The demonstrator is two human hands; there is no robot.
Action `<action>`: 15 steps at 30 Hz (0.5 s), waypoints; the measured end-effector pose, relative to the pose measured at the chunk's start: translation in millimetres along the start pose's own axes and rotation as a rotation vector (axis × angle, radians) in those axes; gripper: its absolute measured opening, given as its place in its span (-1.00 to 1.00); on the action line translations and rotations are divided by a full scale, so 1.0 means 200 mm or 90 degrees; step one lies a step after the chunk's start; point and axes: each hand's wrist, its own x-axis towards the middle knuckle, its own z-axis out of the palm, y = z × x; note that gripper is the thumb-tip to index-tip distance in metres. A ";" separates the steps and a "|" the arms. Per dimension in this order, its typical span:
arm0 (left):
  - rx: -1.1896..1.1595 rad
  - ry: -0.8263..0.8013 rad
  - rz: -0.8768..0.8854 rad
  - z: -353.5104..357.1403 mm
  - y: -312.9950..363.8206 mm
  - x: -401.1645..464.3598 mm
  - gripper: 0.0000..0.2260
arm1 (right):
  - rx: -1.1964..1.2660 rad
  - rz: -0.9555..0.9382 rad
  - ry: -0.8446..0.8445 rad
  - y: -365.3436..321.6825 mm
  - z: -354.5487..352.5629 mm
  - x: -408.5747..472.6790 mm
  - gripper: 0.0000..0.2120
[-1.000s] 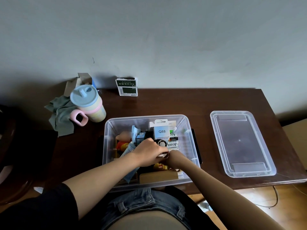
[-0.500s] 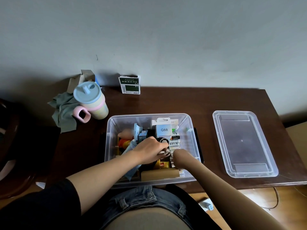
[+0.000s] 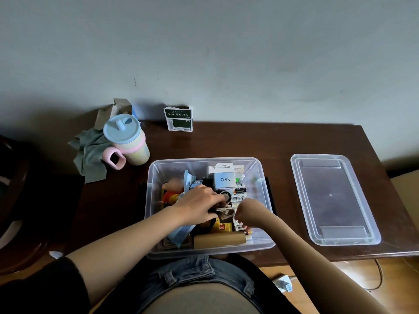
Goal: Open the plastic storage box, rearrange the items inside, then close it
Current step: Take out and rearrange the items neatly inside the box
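Observation:
The clear plastic storage box stands open at the table's front edge, full of small packs. Its clear lid lies flat on the table to the right. Inside the box are a white Q88 carton, white battery packs, a yellow pack, a brown cardboard piece and a small doll. My left hand reaches into the box's middle and pinches a small pale ring-shaped item. My right hand is curled inside the box beside it; its fingers are hidden.
A pastel sippy cup with a pink handle stands at the back left on a grey-green cloth. A green and white carton leans against the wall. The dark wooden table ends just right of the lid.
Both hands stay in the box. My right hand has shifted slightly right, away from my left hand, and the pale ring-shaped item now shows between them.

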 end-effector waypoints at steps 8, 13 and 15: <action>-0.072 0.273 -0.117 -0.13 -0.09 -0.26 -0.76 | 0.072 -0.130 -0.057 -0.04 -0.14 -0.09 -0.84; -0.145 0.138 -0.260 -0.19 -0.14 -0.40 -0.84 | 0.077 -0.240 -0.008 -0.16 -0.18 -0.12 -0.80; -0.124 0.014 -0.288 -0.21 -0.14 -0.41 -0.78 | 0.099 -0.266 0.039 -0.22 -0.18 -0.11 -0.83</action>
